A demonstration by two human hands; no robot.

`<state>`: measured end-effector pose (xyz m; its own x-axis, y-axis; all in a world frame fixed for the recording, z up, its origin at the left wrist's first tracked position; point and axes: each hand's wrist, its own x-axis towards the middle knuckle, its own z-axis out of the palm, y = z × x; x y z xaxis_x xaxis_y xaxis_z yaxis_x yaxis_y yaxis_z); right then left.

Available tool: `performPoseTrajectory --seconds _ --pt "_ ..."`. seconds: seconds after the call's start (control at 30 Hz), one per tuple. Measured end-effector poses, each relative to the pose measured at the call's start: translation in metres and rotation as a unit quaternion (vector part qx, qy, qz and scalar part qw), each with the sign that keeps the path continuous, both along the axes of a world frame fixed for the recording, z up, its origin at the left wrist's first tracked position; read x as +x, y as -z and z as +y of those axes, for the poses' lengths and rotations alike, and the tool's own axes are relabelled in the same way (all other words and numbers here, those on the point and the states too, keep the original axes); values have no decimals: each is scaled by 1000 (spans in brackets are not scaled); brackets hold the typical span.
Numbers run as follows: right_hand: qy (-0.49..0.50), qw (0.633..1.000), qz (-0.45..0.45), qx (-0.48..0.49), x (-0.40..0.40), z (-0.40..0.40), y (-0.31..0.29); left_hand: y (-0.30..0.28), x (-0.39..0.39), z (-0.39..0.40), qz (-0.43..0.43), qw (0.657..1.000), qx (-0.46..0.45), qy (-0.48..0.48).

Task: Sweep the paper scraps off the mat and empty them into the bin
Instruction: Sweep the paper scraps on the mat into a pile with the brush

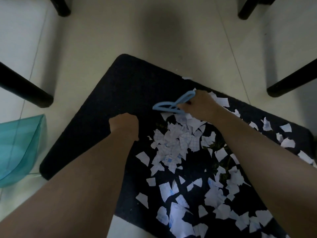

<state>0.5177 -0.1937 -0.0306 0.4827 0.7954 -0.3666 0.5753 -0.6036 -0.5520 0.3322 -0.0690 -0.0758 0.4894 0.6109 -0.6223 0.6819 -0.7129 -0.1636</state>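
Note:
A black mat (96, 107) lies on the pale floor, its right half strewn with several white paper scraps (175, 143). My right hand (197, 105) grips the handle of a small light-blue brush (169, 105) at the far edge of the scrap pile, brush head resting on the mat. My left hand (124, 124) rests on the mat just left of the pile with its fingers curled under; nothing shows in it. A translucent teal dustpan (20, 148) lies on the floor off the mat's left edge.
Black furniture legs stand around the mat: one at the left (25, 90), one at the right (291, 81), two at the top (61, 7) (248, 9). Pale tiled floor (154, 36) stretches beyond the mat. One scrap lies at the mat's far edge (187, 77).

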Motion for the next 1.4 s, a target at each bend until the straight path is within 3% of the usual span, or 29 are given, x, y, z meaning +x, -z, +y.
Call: performPoseTrajectory --seconds 0.13,0.3,0.53,0.7,0.97,1.07,1.17,1.4 --pt "-33 999 13 13 17 -10 -29 1 15 -4 -86 996 9 -14" --pt "113 983 -70 129 53 -3 -32 14 36 -4 -86 994 -71 -2" --pt "45 997 -38 39 31 -24 6 30 49 3 -21 997 -74 21" --pt "-41 998 -35 -19 21 -53 -12 34 53 8 -4 997 -71 29" --pt "124 985 -83 88 58 -30 -33 41 54 7 -12 998 -57 10" --pt "149 972 -131 124 71 -1 -23 43 55 7 -15 999 -44 9" --pt "168 963 -119 172 81 23 -10 43 55 7 -23 999 -34 24" --pt "151 979 -86 104 88 33 13 47 56 7 -20 999 -34 25"
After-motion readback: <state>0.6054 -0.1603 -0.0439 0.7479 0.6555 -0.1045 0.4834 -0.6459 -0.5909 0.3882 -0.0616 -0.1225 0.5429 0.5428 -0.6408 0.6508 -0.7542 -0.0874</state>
